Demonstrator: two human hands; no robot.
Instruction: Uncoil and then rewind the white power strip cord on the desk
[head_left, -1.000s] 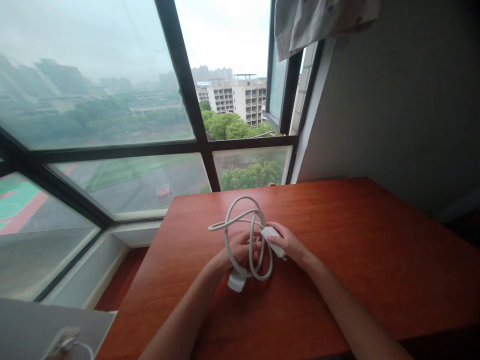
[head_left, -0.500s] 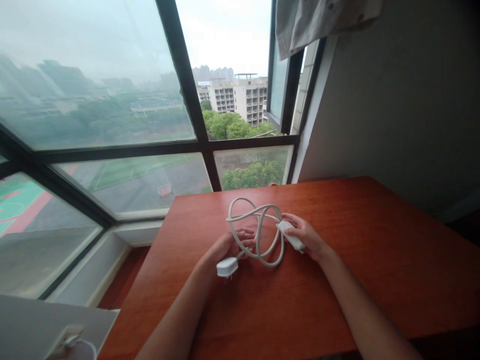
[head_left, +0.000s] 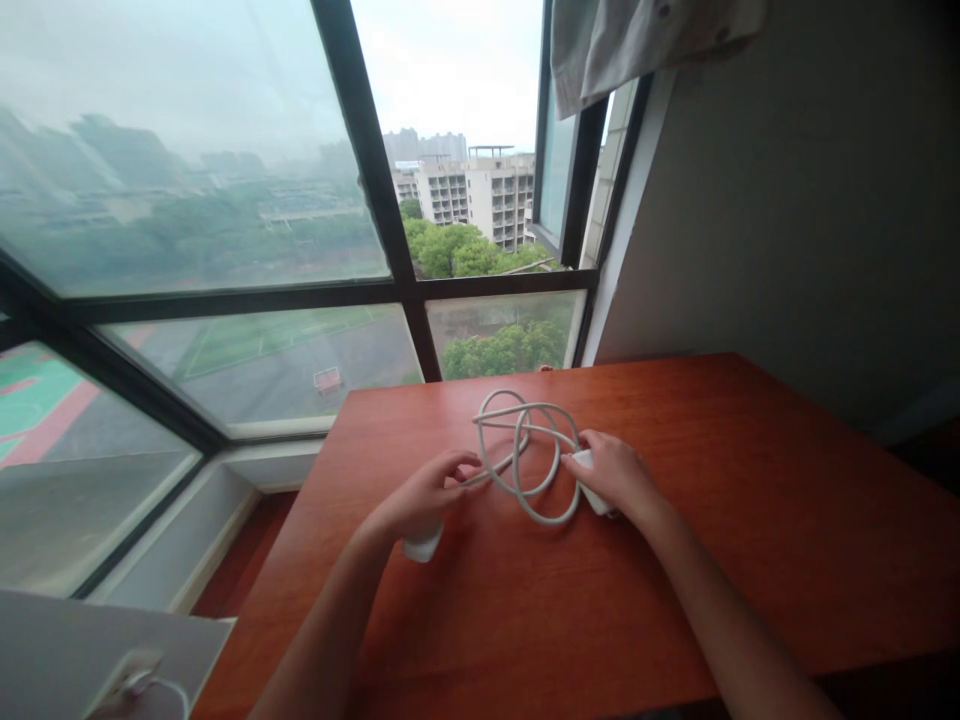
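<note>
Your left hand (head_left: pixel 429 492) had its fingers closed around the cord (head_left: pixel 551 521), near the plug (head_left: pixel 422 545), which showed below that hand; your right hand (head_left: pixel 621 472) grasped the block (head_left: pixel 596 498). The cord lay between your hands, over the table (head_left: pixel 750 500). By judgement, the work stood partway: the two ends were apart, while the cord's crossed loops were left undone. Counted: two hands, one cord, one plug, one block, one table.

hands (left hand (head_left: pixel 424 497), right hand (head_left: pixel 616 472)): farther apart | cord (head_left: pixel 553 521): loops shifted right | plug (head_left: pixel 422 545): farther left, partly hidden
</note>
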